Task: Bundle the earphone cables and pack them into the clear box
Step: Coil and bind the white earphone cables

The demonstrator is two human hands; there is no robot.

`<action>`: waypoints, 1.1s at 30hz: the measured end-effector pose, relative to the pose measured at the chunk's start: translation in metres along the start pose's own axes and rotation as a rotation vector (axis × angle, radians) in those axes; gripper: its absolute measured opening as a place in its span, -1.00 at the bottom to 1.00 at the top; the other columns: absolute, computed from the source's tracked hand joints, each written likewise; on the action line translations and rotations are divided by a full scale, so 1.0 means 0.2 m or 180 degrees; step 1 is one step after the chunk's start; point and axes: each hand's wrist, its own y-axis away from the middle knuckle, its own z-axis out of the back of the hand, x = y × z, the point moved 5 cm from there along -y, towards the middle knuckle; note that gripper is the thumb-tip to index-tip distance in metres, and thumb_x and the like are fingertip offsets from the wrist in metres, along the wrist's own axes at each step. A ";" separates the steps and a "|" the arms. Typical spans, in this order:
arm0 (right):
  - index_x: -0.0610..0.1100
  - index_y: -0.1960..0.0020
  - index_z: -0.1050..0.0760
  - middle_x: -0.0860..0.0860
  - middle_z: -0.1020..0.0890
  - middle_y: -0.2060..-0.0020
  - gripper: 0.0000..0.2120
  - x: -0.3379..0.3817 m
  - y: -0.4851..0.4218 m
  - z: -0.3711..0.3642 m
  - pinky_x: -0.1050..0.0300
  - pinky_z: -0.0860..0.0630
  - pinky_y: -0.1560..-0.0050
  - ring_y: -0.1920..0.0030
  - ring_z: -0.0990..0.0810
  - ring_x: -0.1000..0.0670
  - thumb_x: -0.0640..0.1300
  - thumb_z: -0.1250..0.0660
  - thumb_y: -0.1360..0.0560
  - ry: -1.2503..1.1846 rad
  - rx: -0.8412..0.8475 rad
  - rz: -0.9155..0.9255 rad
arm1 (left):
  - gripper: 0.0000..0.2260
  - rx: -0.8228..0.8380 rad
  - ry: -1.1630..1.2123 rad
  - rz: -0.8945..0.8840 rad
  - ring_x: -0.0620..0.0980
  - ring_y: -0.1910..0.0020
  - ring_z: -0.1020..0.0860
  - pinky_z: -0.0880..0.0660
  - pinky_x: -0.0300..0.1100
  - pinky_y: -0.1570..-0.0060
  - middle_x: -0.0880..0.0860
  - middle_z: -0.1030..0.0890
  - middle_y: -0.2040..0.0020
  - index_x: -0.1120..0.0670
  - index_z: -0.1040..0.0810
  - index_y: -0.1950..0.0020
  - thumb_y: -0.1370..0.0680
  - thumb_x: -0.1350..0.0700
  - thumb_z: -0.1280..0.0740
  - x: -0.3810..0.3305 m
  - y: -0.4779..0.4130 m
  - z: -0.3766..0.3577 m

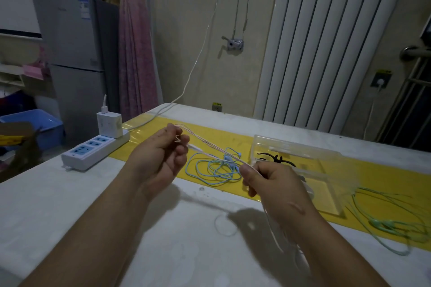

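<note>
Your left hand is raised over the white table, fingers curled, pinching one end of a thin pale pink earphone cable. Your right hand is closed on the other end, thumb pressed over the strands. Several strands run taut between the two hands, above the tabletop. A loose tail of the same cable hangs below your right wrist, and a small loop of it lies on the table.

Under the stretched strands a light blue earphone cable lies in a loose tangle on the glossy yellow plastic strip that crosses the table. The clear plastic box sits open on that strip, just beyond your right hand, with a black looped item inside it; you cannot tell what it is. A mint green earphone cable sprawls to the right of the box, partly on the strip, touched by neither hand.

At the far left edge of the table there is a white power strip with blue sockets, with a white charger block plugged into it. Behind the table are a white ribbed radiator, a grey fridge and a pink curtain.
</note>
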 end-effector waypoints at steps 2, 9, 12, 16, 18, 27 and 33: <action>-0.15 0.34 -0.56 0.02 -0.64 0.47 -0.64 0.01 0.01 0.00 0.13 -0.34 0.34 0.52 -0.39 0.16 0.05 -0.33 -0.52 0.0078 0.0166 -0.0068 | -0.74 -0.0136 -0.0623 -0.0028 -0.11 0.56 -0.27 -0.16 -0.37 0.58 -0.02 -0.37 0.46 0.06 -0.42 0.18 -0.64 -0.03 -0.15 0.01 0.00 0.01; -0.21 0.32 -0.46 -0.06 -0.58 0.48 -0.63 0.01 0.01 0.00 0.04 -0.42 0.33 0.49 -0.41 0.09 0.07 -0.38 -0.46 0.0888 0.0412 -0.0024 | -0.74 -0.0613 -0.0878 -0.0417 -0.14 0.56 -0.14 -0.03 -0.32 0.55 -0.05 -0.22 0.50 0.11 -0.43 0.20 -0.63 0.01 -0.21 -0.01 -0.01 0.05; -0.19 0.33 -0.54 0.17 -0.56 0.56 -0.67 0.01 0.01 0.04 0.24 -0.32 0.43 0.52 -0.42 0.19 0.01 -0.33 -0.52 0.0945 0.0327 -0.0115 | -0.76 -0.0616 -0.0264 -0.0175 -0.12 0.51 -0.23 -0.14 -0.32 0.58 -0.03 -0.29 0.44 0.10 -0.42 0.25 -0.59 0.05 -0.27 0.01 -0.02 0.06; -0.13 0.26 -0.58 0.15 -0.63 0.49 -0.67 0.02 0.02 0.03 0.39 -0.34 0.44 0.52 -0.44 0.21 0.06 -0.26 -0.55 0.0913 0.0400 -0.0128 | -0.77 -0.0380 0.0304 -0.0214 -0.10 0.42 -0.31 -0.26 -0.33 0.55 0.00 -0.35 0.37 0.12 -0.40 0.25 -0.61 0.13 -0.22 0.01 -0.02 0.03; -0.13 0.26 -0.57 0.19 -0.59 0.53 -0.63 0.02 0.01 0.02 0.26 -0.35 0.39 0.54 -0.43 0.19 0.10 -0.25 -0.56 0.0779 0.0374 -0.0128 | -0.77 -0.0314 0.0315 -0.0392 -0.10 0.41 -0.34 -0.28 -0.32 0.54 0.02 -0.39 0.33 0.12 -0.40 0.23 -0.63 0.15 -0.19 -0.01 -0.02 0.02; -0.05 0.22 -0.51 0.12 -0.49 0.46 -0.72 -0.01 0.01 0.00 0.04 -0.37 0.26 0.40 -0.40 0.09 0.13 -0.21 -0.49 0.0467 0.0241 0.0148 | -0.76 -0.0533 -0.0437 -0.0419 -0.14 0.55 -0.15 -0.04 -0.33 0.51 -0.06 -0.22 0.51 0.00 -0.34 0.21 -0.64 -0.01 -0.17 -0.01 -0.02 0.05; -0.03 0.27 -0.51 0.18 -0.67 0.37 -0.69 0.00 0.01 0.01 0.02 -0.49 0.20 0.39 -0.49 0.17 0.06 -0.20 -0.58 0.0752 0.0391 0.0102 | -0.78 -0.0611 -0.0142 -0.0398 -0.12 0.51 -0.26 -0.20 -0.33 0.58 -0.02 -0.34 0.44 0.08 -0.40 0.23 -0.60 0.06 -0.26 -0.01 -0.03 0.07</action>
